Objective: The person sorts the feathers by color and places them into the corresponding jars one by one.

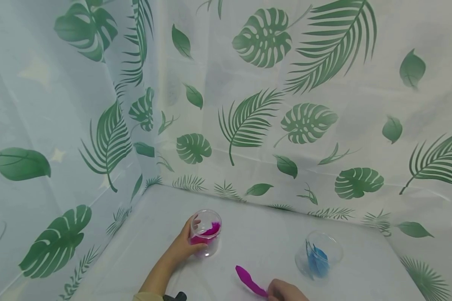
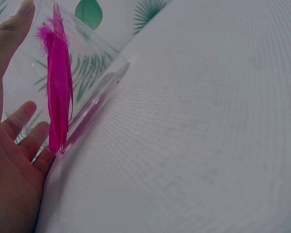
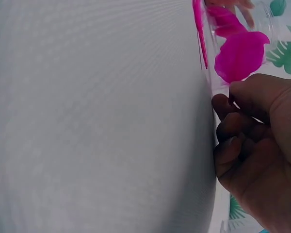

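Note:
My left hand [image 1: 182, 244] holds a clear plastic cup [image 1: 211, 250] that stands upright on the white table, thumb on the near side and fingers round the far side. Inside the cup are magenta feathers [image 1: 211, 232]; the left wrist view shows one [image 2: 59, 92] through the clear wall. Low over the table to the right, my right hand [image 1: 287, 291] pinches a single magenta feather [image 1: 249, 281] by its end between thumb and forefinger. In the right wrist view this feather [image 3: 240, 56] points toward the cup, and the other fingers are curled in near the tabletop.
A second clear cup [image 1: 336, 247] with blue feathers [image 1: 318, 262] in it stands on the white table [image 1: 256, 234], to the right of both hands. Leaf-printed cloth [image 1: 248, 167] hangs behind the table and along its left side.

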Demonstrator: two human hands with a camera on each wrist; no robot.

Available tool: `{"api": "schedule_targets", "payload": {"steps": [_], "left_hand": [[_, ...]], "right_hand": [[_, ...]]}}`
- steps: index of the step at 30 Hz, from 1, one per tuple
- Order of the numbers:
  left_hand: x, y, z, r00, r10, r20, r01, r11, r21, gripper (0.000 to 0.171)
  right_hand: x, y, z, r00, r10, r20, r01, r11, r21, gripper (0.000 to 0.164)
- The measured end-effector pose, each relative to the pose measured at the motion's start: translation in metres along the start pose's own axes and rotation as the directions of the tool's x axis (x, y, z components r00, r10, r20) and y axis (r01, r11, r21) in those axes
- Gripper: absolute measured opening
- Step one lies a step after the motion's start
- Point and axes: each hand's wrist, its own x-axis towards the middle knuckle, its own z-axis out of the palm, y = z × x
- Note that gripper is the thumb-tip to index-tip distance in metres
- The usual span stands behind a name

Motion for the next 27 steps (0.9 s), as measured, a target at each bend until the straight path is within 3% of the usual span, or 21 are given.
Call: {"api": "schedule_targets", "payload": {"steps": [6, 16, 24, 27], "left_hand": [[0.0, 0.0, 0.0, 1.0, -0.013, -0.004, 0.013, 1.0, -0.001, 0.107], [-0.002, 0.001, -0.001, 1.0, 0.01, 0.007, -0.009, 1.0, -0.024, 0.106], [0.0, 0.0, 0.0, 1.0, -0.006, 0.006, 0.006, 1.0, -0.013, 0.106], [0.0, 0.001, 0.0, 1.0, -0.007, 0.005, 0.007, 1.0, -0.012, 0.106]], "right_hand": [[-0.001, 0.005, -0.004, 0.995, -0.1, 0.018, 0.099, 0.995, 0.017, 0.013], [-0.001, 0.01, -0.004, 0.998, -0.052, 0.02, 0.05, 0.996, 0.075, 0.015], [-0.003, 0.006, -0.022, 0.992, -0.073, -0.106, 0.069, 0.997, -0.043, 0.012], [-0.001, 0.001, -0.034, 0.987, -0.069, -0.143, 0.065, 0.997, -0.035, 0.016]]}}
